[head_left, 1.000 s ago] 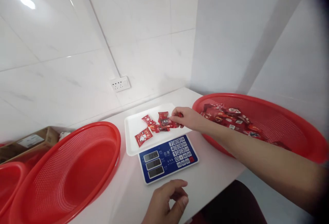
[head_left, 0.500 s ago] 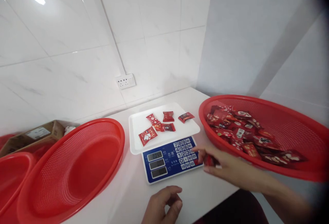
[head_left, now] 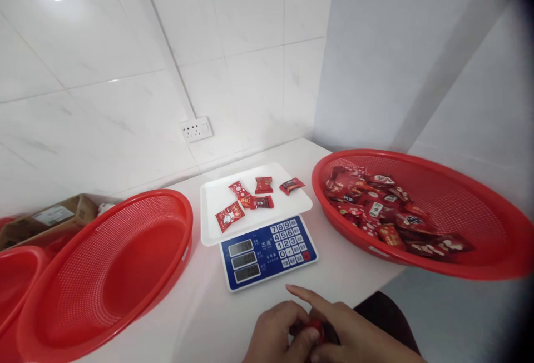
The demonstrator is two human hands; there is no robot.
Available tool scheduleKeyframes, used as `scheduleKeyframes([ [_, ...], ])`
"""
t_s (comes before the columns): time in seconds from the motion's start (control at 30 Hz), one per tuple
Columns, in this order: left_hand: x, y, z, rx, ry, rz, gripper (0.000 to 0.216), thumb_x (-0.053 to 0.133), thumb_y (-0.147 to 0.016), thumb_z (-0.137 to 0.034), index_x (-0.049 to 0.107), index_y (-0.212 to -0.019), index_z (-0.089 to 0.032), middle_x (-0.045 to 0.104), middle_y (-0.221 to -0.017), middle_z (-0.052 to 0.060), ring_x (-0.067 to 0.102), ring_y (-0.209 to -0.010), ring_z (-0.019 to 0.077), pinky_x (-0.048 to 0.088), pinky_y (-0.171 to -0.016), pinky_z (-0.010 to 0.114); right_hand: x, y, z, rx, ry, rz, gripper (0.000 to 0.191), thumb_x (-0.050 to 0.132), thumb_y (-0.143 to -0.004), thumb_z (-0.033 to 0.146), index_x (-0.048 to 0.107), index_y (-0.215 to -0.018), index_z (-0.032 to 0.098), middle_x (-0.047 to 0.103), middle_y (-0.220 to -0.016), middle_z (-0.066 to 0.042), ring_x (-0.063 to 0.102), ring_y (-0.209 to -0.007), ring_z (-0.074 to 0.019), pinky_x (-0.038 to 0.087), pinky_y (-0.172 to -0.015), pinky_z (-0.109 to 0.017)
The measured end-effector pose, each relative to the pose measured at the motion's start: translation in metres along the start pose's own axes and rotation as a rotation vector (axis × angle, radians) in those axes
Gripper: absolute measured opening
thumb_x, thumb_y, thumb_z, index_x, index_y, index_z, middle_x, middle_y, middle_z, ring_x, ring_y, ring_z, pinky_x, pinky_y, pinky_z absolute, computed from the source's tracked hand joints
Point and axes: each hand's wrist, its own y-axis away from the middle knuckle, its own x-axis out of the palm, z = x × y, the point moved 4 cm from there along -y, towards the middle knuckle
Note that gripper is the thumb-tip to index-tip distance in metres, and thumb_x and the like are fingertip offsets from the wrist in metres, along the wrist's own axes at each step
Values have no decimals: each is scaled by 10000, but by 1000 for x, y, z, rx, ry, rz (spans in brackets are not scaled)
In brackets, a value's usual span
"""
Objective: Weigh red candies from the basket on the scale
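Observation:
My left hand [head_left: 277, 332] and my right hand [head_left: 350, 327] meet at the near edge of the table, below the scale. Between them is a small red wrapped candy [head_left: 316, 329], mostly covered by fingers. My left thumb and fingers close on it from the left. My right hand is curled round it from the right, its index finger stretched out. Beyond them stands a blue digital scale [head_left: 269, 254] with number keys and lit displays. On its white tray [head_left: 287, 207] lie several red packets, among them a flat one with a white figure [head_left: 229, 215].
A large red basket [head_left: 471, 207] on the right holds a heap of red-wrapped packets [head_left: 375, 207]. To the left stands a red basket [head_left: 137, 263], beside another red basket [head_left: 20, 274] and a cardboard box [head_left: 54, 215]. A tiled wall with a socket [head_left: 196, 129] rises behind.
My right hand has moved from beside the scale's keys down and left to my left hand, bringing the red candy. My left hand has closed on it. The view has shifted slightly right.

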Motion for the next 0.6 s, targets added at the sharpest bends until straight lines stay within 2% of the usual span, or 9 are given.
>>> scheduleKeyframes([
  [0.1, -8, 4, -4, -17, 14, -85, 139, 498, -787, -260, 571, -710, -170, 624, -670, 24, 542, -627, 144, 410, -599, 238, -6, 0, 4, -90, 12, -47, 559, 558, -734, 161, 492, -1282, 248, 650, -1080, -35, 576, -985, -203, 418, -871, -290],
  [0.2, -15, 9, -7, -60, 68, -153, 117, 504, -797, -236, 564, -719, -173, 601, -664, 5, 540, -646, 136, 416, -628, 237, -8, -1, 6, -162, 6, -12, 243, 506, -834, 262, 645, -1029, 214, 676, -964, -33, 596, -907, -197, 444, -806, -283],
  [0.3, -17, 13, -7, -85, 97, -133, 102, 523, -794, -216, 571, -717, -170, 607, -669, 0, 546, -647, 127, 421, -632, 229, -6, -3, 4, -164, -5, 23, 200, 487, -862, 312, 647, -918, 207, 682, -907, -27, 605, -852, -195, 454, -758, -285],
  [0.47, -16, 16, -3, -88, 25, -112, 119, 527, -817, -229, 604, -745, -173, 639, -711, 11, 567, -678, 131, 437, -649, 232, -3, -3, -1, -156, 15, 43, 172, 499, -856, 295, 641, -902, 210, 674, -889, -20, 595, -836, -190, 450, -752, -285],
  [0.53, -24, 15, -3, -43, -47, -137, 145, 509, -839, -241, 613, -760, -177, 650, -734, 17, 579, -696, 134, 443, -657, 233, -5, -3, -3, -153, 25, 34, 177, 501, -858, 315, 637, -900, 209, 665, -873, -18, 587, -824, -188, 445, -751, -289],
  [0.6, -42, 11, -6, 13, -146, -231, 169, 486, -858, -252, 609, -766, -179, 648, -736, 19, 579, -694, 134, 444, -649, 232, -10, -4, -6, -144, 21, 11, 194, 506, -856, 349, 634, -887, 205, 653, -849, -17, 576, -805, -185, 442, -738, -291],
])
